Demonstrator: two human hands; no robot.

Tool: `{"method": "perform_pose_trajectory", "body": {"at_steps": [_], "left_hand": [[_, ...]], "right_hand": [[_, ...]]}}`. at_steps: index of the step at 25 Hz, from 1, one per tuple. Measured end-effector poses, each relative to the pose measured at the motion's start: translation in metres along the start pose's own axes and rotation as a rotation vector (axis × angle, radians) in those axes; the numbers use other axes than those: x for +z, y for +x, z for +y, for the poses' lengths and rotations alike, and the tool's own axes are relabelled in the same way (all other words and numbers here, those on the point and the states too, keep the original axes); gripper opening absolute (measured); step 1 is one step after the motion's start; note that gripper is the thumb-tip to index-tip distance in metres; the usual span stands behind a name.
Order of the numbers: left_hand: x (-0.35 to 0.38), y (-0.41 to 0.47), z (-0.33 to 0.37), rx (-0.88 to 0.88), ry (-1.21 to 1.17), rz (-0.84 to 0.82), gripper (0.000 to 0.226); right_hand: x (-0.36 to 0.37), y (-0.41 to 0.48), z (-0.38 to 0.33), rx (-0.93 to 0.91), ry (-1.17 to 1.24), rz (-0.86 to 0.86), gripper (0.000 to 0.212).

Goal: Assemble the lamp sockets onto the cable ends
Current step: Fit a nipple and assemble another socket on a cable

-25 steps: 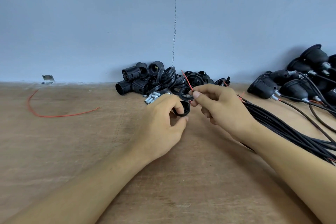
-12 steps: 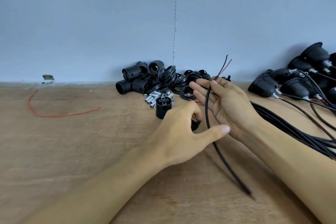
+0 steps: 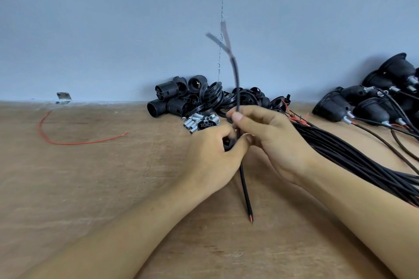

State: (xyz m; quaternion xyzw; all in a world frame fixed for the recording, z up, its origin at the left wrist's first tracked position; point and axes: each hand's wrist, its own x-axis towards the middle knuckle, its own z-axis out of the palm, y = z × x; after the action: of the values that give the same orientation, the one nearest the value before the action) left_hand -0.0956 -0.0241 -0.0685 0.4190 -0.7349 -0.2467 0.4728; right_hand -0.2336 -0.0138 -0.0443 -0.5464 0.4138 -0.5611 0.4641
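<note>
Both bare forearms enter from the near edge of the worktop and converge near its middle. Left hand: back uppermost, fingers and thumb curled round a black part. Right hand: thumb and forefinger pinch the cable just above, other fingers curled. The hands meet at the fingers.

The top end of the cable is smeared by motion blur, so the two split wire tips can't be made out. A black part is mostly buried in the left hand and can't be identified. The cable bundle and assembled sockets get chopped off at the right edge.
</note>
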Motion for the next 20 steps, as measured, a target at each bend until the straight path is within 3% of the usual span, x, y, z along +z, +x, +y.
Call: {"method": "perform_pose_trajectory", "body": {"at_steps": [3,5,7,11,13,16,20], "left_hand": [[-0.001,-0.005,-0.001,0.033,0.104,-0.132,0.036],[-0.002,-0.006,-0.001,0.065,0.148,-0.184,0.04],[-0.002,-0.005,-0.001,0.084,0.133,-0.121,0.045],[-0.005,-0.003,-0.001,0.066,0.065,-0.022,0.033],[-0.008,-0.006,0.002,0.023,0.019,-0.055,0.02],[-0.008,-0.008,0.002,-0.047,0.012,-0.145,0.023],[-0.011,-0.006,0.003,-0.081,0.026,-0.189,0.016]], "right_hand": [[-0.012,0.007,-0.003,-0.009,0.13,0.282,0.012],[-0.02,0.009,-0.005,-0.004,0.235,0.376,0.013],[-0.02,0.008,-0.004,0.019,0.199,0.321,0.023],[-0.007,0.0,0.003,0.009,-0.248,-0.011,0.032],[-0.003,0.0,0.002,-0.031,-0.237,0.058,0.033],[-0.009,0.003,-0.005,-0.054,-0.044,0.235,0.03],[-0.013,0.005,-0.006,-0.066,0.102,0.241,0.028]]}}
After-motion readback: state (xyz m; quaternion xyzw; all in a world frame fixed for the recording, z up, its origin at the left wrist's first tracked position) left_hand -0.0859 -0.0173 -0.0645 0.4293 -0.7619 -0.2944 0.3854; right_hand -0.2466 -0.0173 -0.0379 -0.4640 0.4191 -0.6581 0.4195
